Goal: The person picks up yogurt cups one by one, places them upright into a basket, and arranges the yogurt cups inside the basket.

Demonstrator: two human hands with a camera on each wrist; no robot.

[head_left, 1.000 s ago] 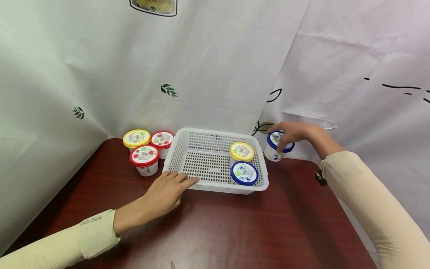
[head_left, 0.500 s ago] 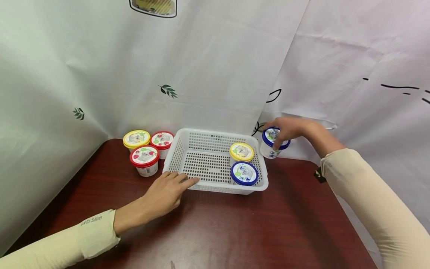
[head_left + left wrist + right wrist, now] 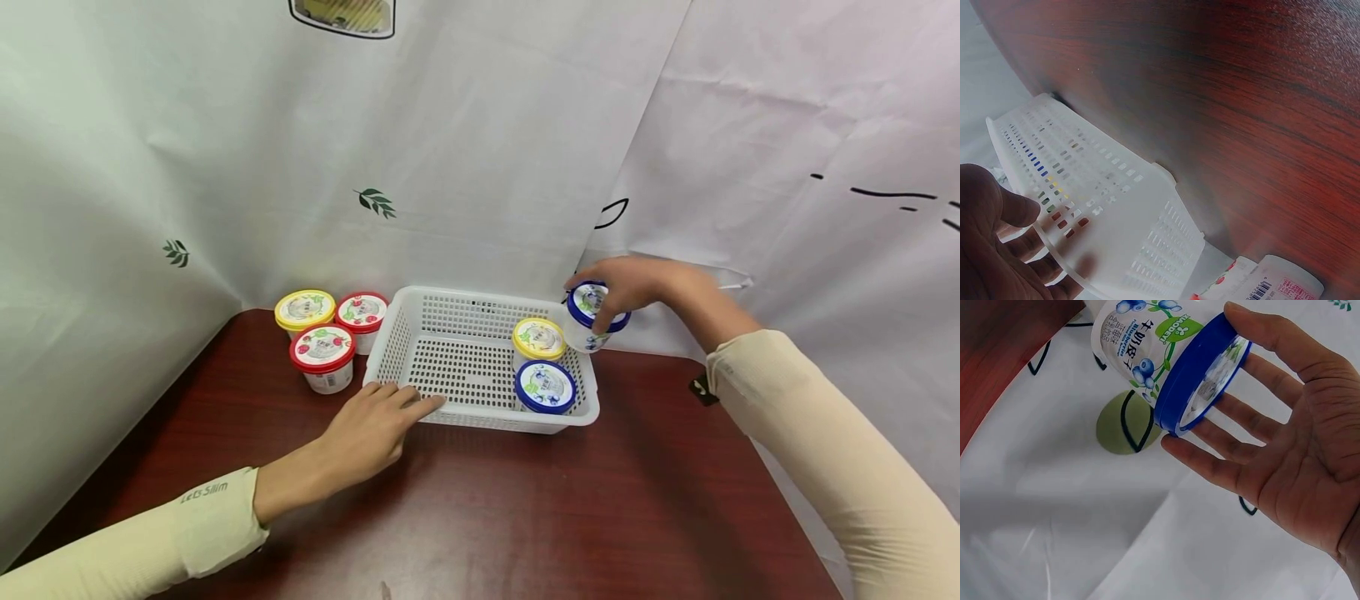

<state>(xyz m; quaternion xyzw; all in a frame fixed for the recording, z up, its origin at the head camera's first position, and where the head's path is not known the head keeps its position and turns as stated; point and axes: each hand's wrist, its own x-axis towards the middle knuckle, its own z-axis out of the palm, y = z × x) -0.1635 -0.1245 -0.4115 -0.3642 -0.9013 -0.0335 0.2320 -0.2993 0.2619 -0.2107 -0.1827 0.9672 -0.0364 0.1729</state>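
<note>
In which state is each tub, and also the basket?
White rectangular plastic basket: upright, partly filled, left grip on rim.
Held round blue-lidded tub: closed, right grip on its lid.
Round blue-lidded tub in basket: closed, upright.
Round yellow-lidded tub in basket: closed, upright.
Round yellow-lidded tub outside basket: closed, upright.
Front round red-lidded tub: closed, upright.
Rear round red-lidded tub: closed, upright.

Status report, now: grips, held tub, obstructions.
Right grip holding blue-lidded tub. Left grip on basket rim. Basket's right side possibly in the way.
</note>
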